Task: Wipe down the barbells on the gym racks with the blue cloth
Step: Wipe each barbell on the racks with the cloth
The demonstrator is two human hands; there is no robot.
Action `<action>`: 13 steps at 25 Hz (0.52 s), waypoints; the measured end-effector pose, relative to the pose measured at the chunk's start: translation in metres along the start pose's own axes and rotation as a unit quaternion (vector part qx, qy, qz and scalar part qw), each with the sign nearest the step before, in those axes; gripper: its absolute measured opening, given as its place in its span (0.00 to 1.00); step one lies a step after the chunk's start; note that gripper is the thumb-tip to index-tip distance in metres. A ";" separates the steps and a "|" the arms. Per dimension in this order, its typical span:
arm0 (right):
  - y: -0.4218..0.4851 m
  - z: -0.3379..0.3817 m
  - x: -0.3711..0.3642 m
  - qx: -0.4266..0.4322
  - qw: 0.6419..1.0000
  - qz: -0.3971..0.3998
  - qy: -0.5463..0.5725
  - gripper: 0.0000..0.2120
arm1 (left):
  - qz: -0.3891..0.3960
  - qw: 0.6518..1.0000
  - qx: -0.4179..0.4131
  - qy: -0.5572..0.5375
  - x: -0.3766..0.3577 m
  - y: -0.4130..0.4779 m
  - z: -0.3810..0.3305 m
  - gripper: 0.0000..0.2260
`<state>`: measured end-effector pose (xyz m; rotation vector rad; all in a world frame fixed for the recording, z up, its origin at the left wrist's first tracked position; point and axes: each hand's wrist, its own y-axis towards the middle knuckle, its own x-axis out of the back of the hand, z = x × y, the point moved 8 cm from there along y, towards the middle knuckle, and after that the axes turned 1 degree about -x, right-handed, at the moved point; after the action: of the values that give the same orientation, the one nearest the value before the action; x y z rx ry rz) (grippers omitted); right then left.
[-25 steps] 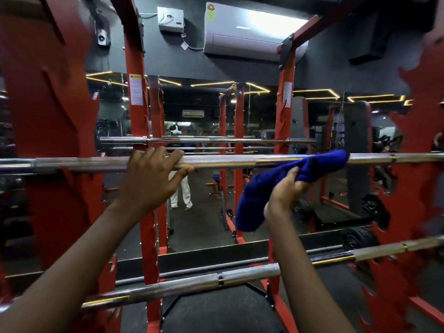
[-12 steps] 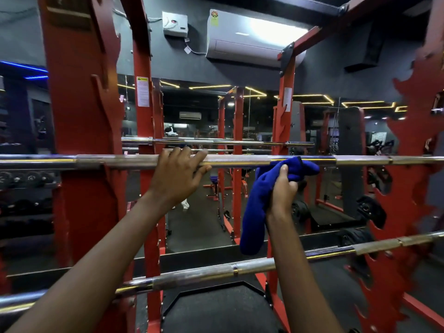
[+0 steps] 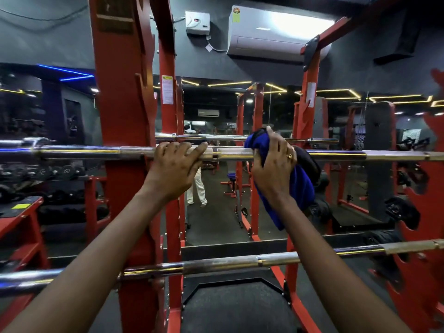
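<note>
A steel barbell [image 3: 96, 152] runs across the view at chest height on the red rack [image 3: 125, 111]. My left hand [image 3: 175, 169] rests on top of it with fingers curled over the shaft. My right hand [image 3: 274, 169] grips the blue cloth [image 3: 300, 188] wrapped over the bar just right of centre; the cloth's tail hangs down behind my wrist. A second barbell [image 3: 228, 261] lies lower, across the rack near my forearms.
Red uprights with hook cut-outs stand at left and at far right [image 3: 430, 212]. A black bench pad [image 3: 235, 306] sits below. A mirror wall ahead reflects a third bar [image 3: 216, 137], a person's legs and racks. Dumbbells [image 3: 43, 171] line shelves at left.
My right hand has slid the cloth leftward along the upper bar and now covers it from above. The left hand stays on the bar. The view has shifted rightward.
</note>
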<state>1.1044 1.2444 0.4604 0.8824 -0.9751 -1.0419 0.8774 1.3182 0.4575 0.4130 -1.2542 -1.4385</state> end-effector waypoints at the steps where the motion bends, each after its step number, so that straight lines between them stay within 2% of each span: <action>1: -0.001 0.009 -0.004 0.047 0.999 0.010 0.001 0.30 | 0.008 1.000 0.000 0.004 0.002 -0.003 0.006 0.22; 3: 0.005 0.010 -0.004 0.117 0.992 0.037 -0.005 0.28 | 0.034 0.999 0.007 0.000 0.003 -0.007 0.012 0.22; 4: 0.012 0.004 0.001 0.119 0.992 0.037 -0.015 0.26 | 0.046 0.999 0.012 0.001 0.004 -0.007 0.011 0.22; 8: 0.027 -0.005 0.004 0.008 0.998 0.002 -0.059 0.19 | 0.057 0.998 0.030 0.011 0.010 -0.004 0.018 0.23; 13: -0.014 0.083 -0.044 0.116 0.993 0.029 -0.022 0.21 | -0.017 0.999 0.024 -0.018 0.022 -0.026 0.051 0.20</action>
<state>1.0138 1.2729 0.4648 1.0180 -1.1683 -0.9132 0.8160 1.3174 0.4634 0.4445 -1.3180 -1.4533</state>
